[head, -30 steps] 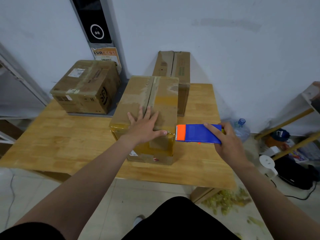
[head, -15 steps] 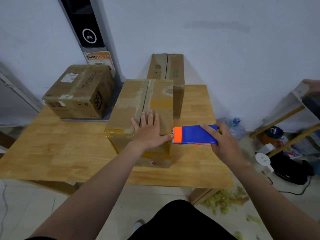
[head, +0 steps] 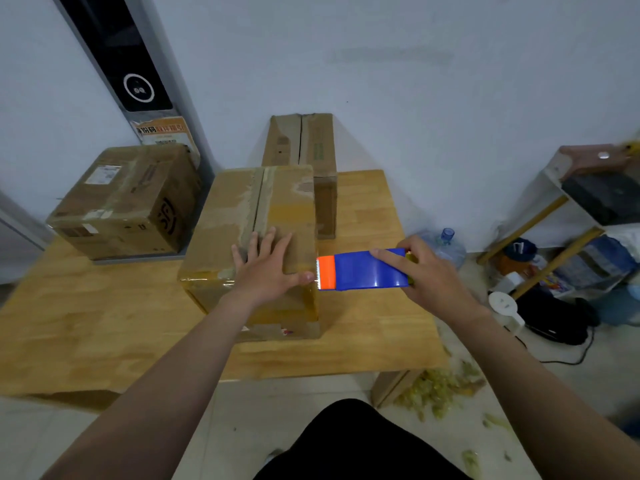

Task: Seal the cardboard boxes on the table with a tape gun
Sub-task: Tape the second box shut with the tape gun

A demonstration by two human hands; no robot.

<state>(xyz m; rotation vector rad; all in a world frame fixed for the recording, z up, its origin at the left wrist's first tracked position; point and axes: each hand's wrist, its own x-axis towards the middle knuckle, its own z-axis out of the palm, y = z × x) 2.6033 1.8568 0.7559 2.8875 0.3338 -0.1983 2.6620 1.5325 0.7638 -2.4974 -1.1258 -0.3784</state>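
A cardboard box (head: 239,209) with old tape along its top seam stands in the middle of the wooden table (head: 86,327). My left hand (head: 266,268) lies flat on the near part of its top, fingers straight, thumb at the right edge. My right hand (head: 426,275) grips a blue tape gun (head: 363,270) whose orange toothed end touches the box's upper right edge beside my left thumb. A squarer box (head: 128,199) with a label sits at the back left. A narrow tall box (head: 308,150) stands behind the middle one against the wall.
The white wall runs close behind the table. A black panel (head: 117,57) leans at the back left. On the floor to the right are a water bottle (head: 446,244), a shelf (head: 588,202) with clutter, cables, and scattered yellowish scraps (head: 440,389) by the table leg.
The view has shifted slightly. Both hands keep their places: the left stays pressed on the box top, and the tape gun's orange end has closed in against the box's right edge.
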